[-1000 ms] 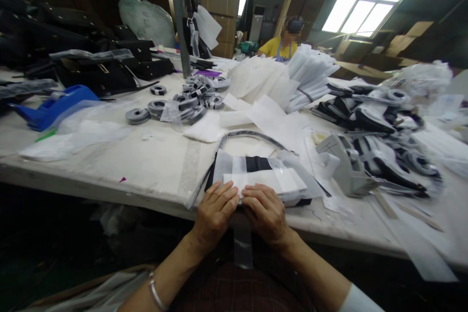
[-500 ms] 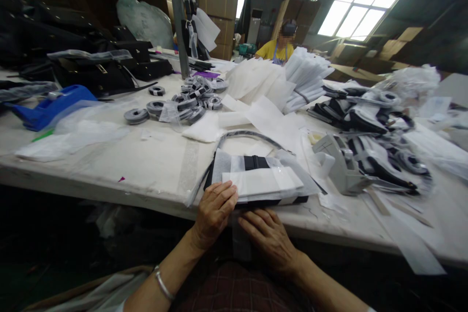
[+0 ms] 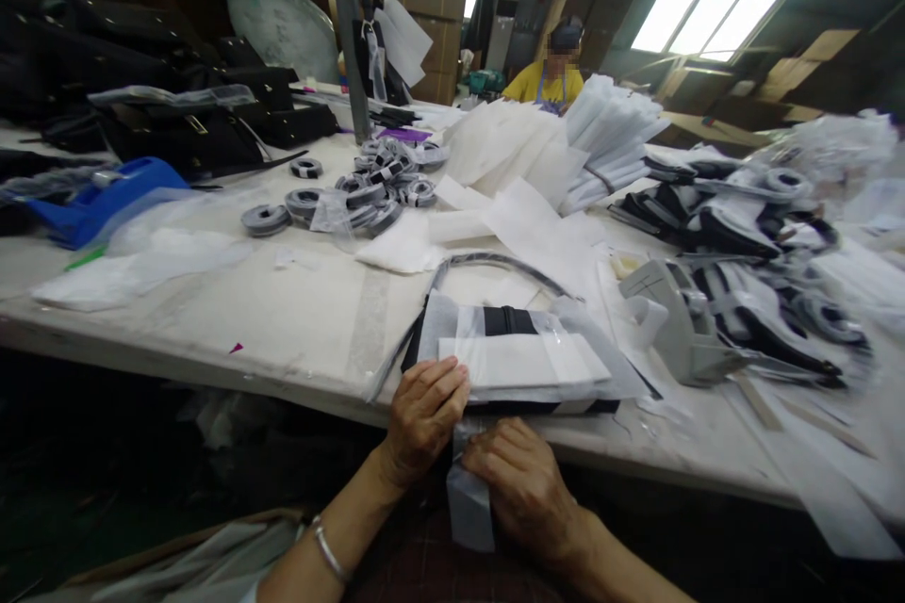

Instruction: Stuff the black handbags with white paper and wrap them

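A black bag wrapped in white tissue and clear film (image 3: 519,360) lies at the near edge of the table, its thin strap (image 3: 495,262) looping behind it. My left hand (image 3: 424,415) rests curled on the bag's near left corner, pressing the wrapping down. Just below the table edge, my right hand (image 3: 519,480) is closed on a strip of clear tape (image 3: 467,499) that hangs down from the bag's front edge.
A grey tape dispenser (image 3: 682,325) stands right of the bag. Several tape rolls (image 3: 368,193) lie mid-table, with a stack of white sheets (image 3: 558,155) behind. A blue object (image 3: 99,198) and black bags (image 3: 184,127) sit at left. A person in yellow (image 3: 548,80) works at the far side.
My right hand has slid off the top of the wrapped bag, down past the table edge, and now grips the hanging tape strip. My left hand stayed on the bag's corner.
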### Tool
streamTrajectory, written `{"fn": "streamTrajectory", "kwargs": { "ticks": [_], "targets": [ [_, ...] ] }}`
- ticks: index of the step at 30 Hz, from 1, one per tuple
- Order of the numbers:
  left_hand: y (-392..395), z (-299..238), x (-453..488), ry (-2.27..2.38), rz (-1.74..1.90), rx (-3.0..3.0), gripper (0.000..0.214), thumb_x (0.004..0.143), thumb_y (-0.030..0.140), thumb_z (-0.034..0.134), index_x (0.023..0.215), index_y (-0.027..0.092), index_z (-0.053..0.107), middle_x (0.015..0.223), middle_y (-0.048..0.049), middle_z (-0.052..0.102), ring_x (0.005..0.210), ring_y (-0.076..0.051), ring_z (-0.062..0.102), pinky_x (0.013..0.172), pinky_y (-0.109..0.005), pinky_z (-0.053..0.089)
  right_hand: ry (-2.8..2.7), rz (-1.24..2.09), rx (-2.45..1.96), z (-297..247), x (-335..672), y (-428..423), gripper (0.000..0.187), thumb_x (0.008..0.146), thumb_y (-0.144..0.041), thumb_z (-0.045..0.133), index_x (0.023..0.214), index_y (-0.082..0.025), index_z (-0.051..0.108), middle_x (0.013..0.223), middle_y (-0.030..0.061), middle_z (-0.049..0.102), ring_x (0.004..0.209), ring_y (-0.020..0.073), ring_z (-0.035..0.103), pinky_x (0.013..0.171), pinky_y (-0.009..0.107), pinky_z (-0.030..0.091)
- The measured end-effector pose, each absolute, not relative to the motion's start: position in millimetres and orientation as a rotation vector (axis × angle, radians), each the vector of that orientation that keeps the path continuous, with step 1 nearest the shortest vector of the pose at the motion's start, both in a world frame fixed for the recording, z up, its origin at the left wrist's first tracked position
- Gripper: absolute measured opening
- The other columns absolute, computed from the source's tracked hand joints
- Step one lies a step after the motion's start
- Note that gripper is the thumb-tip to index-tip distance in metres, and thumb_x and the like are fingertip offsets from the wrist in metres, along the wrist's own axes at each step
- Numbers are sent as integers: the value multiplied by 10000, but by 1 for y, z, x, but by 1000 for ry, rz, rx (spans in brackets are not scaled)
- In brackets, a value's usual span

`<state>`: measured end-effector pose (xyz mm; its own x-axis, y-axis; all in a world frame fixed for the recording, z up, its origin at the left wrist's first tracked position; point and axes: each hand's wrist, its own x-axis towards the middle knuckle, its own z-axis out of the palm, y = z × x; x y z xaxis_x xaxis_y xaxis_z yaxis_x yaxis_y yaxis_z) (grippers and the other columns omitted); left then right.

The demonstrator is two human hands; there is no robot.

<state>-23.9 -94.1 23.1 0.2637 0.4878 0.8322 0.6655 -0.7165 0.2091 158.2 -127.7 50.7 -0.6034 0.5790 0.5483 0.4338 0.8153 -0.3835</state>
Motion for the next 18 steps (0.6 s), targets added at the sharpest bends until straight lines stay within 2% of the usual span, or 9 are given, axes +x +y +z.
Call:
{"fn": "streamTrajectory", "kwargs": {
  "ticks": [4,8,11,14,16,18],
  "targets": [
    [-95,23,-23,-1100,-1455,-2360,253,912,43,492,1071,161,649,1119,-72,728,1193,-205,603,1022,-395,442,-2338,184,-670,71,158,-125,246,977,-102,411,964,-187,641,786,22,717,777,153,638,749,344,424],
    [-100,29,-25,-1123,-1449,-2401,258,907,48,486,1089,150,637,1127,-81,723,1209,-207,593,1046,-400,424,-2346,97,-678,99,158,-108,266,993,-150,399,1057,-215,648,922,28,750,902,186,653,819,373,417],
    [-107,41,-27,-1197,-1402,-2477,283,884,62,491,1126,134,618,1160,-97,708,1229,-228,578,1117,-458,349,-2350,134,-714,111,157,-88,260,981,-153,408,1046,-211,653,943,39,739,873,189,638,790,358,432],
    [-112,52,-24,-1339,-1407,-2468,244,882,183,568,1119,152,619,1136,-86,711,1184,-249,597,1148,-497,284,-2393,213,-755,112,157,-71,236,958,-152,434,990,-200,663,876,46,711,784,182,605,717,332,447],
    [-111,56,-20,-1447,-1473,-2393,152,891,229,597,1031,179,630,1057,-58,726,1099,-232,628,1119,-469,312,-2411,262,-791,110,156,-62,234,937,-141,449,973,-202,673,853,49,695,767,184,592,700,324,461],
    [-108,57,-15,-1548,-1545,-2324,41,906,192,582,919,199,620,958,-26,725,1005,-205,640,1068,-439,349,-2405,359,-853,109,156,-54,230,926,-138,469,957,-209,686,840,48,678,767,181,590,696,308,478]
  ]
}}
